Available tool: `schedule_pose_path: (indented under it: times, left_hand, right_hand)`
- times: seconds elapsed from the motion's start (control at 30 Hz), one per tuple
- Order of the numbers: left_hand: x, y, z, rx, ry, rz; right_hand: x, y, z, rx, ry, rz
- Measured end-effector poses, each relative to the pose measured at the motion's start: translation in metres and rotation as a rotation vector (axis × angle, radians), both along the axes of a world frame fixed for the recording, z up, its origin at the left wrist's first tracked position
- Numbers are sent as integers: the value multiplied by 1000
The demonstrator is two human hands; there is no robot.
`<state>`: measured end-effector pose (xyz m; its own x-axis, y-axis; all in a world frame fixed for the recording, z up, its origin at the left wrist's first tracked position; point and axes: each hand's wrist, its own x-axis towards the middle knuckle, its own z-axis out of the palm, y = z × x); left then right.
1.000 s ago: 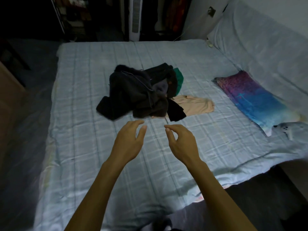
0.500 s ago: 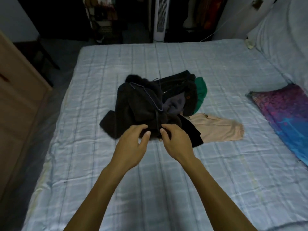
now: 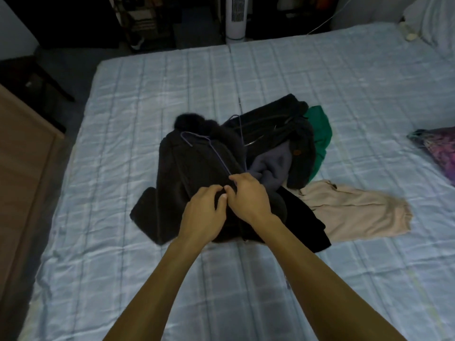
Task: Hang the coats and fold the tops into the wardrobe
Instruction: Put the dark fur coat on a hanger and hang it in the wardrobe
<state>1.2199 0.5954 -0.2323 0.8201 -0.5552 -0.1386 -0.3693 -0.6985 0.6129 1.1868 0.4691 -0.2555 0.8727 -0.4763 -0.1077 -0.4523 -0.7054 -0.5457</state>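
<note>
Hidden: the fingertips of both hands sink into dark cloth, so the exact grip is hard to make out; the heap's layers blur together in the dim light.
Left hand (image 3: 202, 212): centre of frame, fingers curled, resting on the black coat (image 3: 187, 173); whether it pinches the cloth I cannot tell.
Right hand (image 3: 248, 195): touching the left, fingers bent at the end of a thin hanger (image 3: 211, 153) lying on the coat; grip unclear.
Heap: centre of the bed (image 3: 147, 82); a second dark coat (image 3: 278, 129) behind, grey cloth (image 3: 273, 163) between, a green top (image 3: 320, 134) at its right edge, a beige top (image 3: 354, 212) spread flat at lower right.
Cut off: a purple pillow (image 3: 438, 146) at the right edge.
Surface: pale blue checked sheet, wrinkled.
Room: dark; white fan (image 3: 235, 18) at top centre, wooden furniture (image 3: 22, 168) at left.
</note>
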Motion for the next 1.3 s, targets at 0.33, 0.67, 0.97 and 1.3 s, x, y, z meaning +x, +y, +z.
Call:
schedule_pose_path:
  times: [0.33, 0.67, 0.97, 1.3]
  left_hand:
    - [92, -25, -96, 5, 4, 68]
    - [124, -57, -124, -56, -89, 79]
    - [133, -138, -120, 120, -98, 156]
    - [139, -160, -152, 625, -75, 49]
  right_hand:
    - [111, -25, -86, -65, 209, -78]
    - [117, -66, -108, -116, 107, -190]
    - [71, -93, -96, 79, -178, -540]
    - [34, -90, -84, 289, -70, -477]
